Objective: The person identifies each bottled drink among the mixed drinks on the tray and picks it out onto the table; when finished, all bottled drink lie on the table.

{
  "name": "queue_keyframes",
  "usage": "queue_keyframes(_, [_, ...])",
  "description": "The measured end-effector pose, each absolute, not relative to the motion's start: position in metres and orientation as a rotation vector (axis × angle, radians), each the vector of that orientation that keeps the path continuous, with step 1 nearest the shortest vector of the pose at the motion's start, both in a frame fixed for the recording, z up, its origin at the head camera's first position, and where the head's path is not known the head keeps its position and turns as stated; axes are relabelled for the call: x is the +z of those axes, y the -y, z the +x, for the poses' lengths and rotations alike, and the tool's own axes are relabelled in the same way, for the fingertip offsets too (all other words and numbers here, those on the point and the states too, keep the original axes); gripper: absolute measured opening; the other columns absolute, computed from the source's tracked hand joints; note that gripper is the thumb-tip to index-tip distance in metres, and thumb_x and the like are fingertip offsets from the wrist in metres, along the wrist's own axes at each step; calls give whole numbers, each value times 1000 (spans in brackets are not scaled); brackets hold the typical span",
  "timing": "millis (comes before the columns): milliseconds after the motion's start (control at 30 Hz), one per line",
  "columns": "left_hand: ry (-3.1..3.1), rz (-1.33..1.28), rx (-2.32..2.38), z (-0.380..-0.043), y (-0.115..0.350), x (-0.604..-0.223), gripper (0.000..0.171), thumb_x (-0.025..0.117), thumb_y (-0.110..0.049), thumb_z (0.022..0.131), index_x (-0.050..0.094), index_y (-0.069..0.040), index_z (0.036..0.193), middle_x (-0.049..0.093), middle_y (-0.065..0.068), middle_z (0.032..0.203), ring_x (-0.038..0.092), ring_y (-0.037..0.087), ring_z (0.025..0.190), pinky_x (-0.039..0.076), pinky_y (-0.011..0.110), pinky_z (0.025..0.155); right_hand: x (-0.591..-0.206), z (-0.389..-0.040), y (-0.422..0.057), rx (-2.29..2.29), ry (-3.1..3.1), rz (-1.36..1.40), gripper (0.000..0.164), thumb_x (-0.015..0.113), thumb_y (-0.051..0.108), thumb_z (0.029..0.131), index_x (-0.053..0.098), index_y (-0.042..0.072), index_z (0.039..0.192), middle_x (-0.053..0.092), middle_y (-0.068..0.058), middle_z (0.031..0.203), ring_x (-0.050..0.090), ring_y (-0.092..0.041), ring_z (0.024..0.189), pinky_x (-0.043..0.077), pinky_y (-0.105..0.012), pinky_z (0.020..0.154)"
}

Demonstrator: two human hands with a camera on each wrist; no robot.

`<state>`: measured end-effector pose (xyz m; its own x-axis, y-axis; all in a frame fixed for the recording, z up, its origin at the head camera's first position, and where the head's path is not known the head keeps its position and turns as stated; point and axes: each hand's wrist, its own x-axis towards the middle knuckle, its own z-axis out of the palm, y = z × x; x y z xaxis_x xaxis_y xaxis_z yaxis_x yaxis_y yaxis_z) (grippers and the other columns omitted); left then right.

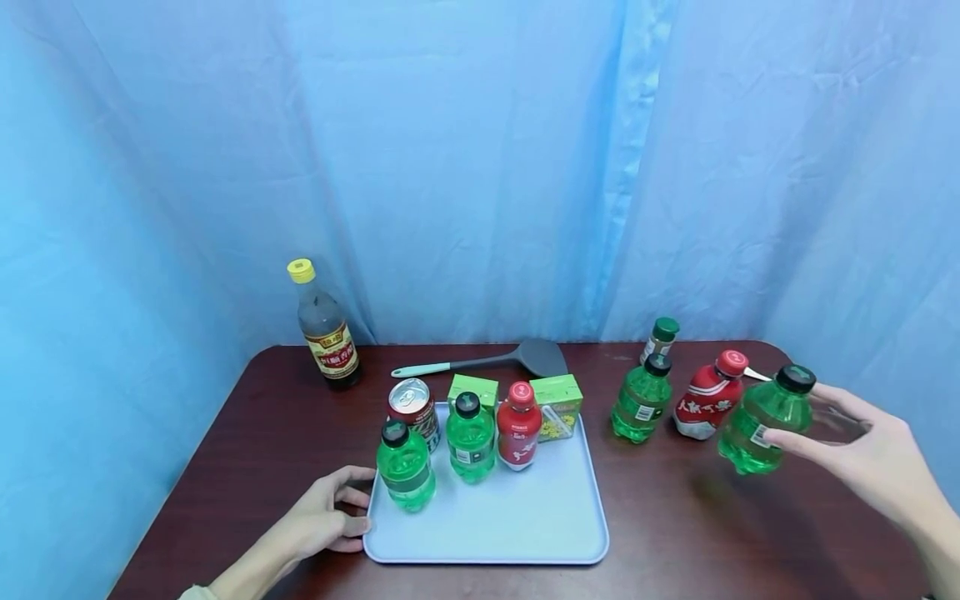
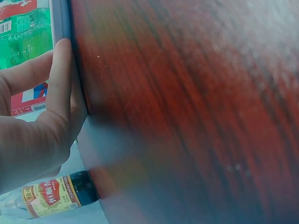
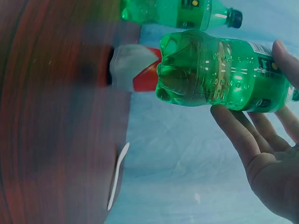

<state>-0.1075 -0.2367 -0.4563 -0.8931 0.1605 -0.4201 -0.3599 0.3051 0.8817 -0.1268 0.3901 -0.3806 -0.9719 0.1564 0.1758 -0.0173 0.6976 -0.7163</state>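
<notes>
My right hand (image 1: 873,446) grips a green soda bottle (image 1: 767,421) with a black cap, thumb on one side and fingers on the other. In the right wrist view this bottle (image 3: 219,70) hangs above the dark table, its base in front of a red and white bottle (image 3: 140,70). The left hand (image 1: 326,512) rests at the left edge of a white tray (image 1: 525,525), fingertips against the rim. On the tray stand two green soda bottles (image 1: 406,475) (image 1: 471,442), a red bottle (image 1: 519,429), a drink can (image 1: 414,408) and two green juice boxes (image 1: 558,408).
Right of the tray stand another green bottle (image 1: 641,404), a red bottle (image 1: 705,400) and a green-capped spice jar (image 1: 660,339). Behind it lies a spatula (image 1: 542,358); a yellow-capped sauce bottle (image 1: 327,333) is at back left. A white utensil (image 3: 117,177) lies near the table's far edge.
</notes>
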Motion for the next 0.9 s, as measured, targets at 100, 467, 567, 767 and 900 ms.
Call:
queue_keyframes(100, [-2146,-170,1623,-107,237,-457,70,71,7,80,43,4,144,57,19,107,63,26,85,60,47,65,-386,-129,-397,1097,2685,-143,70,87,36,81,58,24,143,58,29,113,48,25,93,46,-12,63])
queue_keyframes(467, [-2156,-197,1609,-104,243,-456,69,71,6,82,42,4,145,56,19,108,63,26,85,60,46,66,-404,-151,-413,1062,2698,-178,82,85,42,82,45,35,153,55,25,122,46,25,92,44,-12,62])
queue_keyframes(567, [-2154,-205,1611,-104,244,-456,69,70,7,83,42,4,146,56,19,108,63,26,85,60,46,66,-408,-158,-415,1062,2697,-209,85,84,44,83,41,32,155,59,9,130,55,16,104,45,-10,62])
queue_keyframes(767, [-2157,-211,1607,-106,239,-456,69,71,7,82,43,3,145,56,19,106,64,26,83,60,45,65,-417,-168,-419,1039,2704,-267,90,81,46,85,34,25,160,46,-24,147,54,-44,127,45,-12,60])
queue_keyframes(900, [-2152,-215,1608,-107,235,-456,69,71,7,82,44,3,145,56,19,107,63,26,84,60,46,66,-421,-172,-425,1026,2689,-280,88,80,46,86,36,24,159,48,-25,144,50,-53,125,44,-12,58])
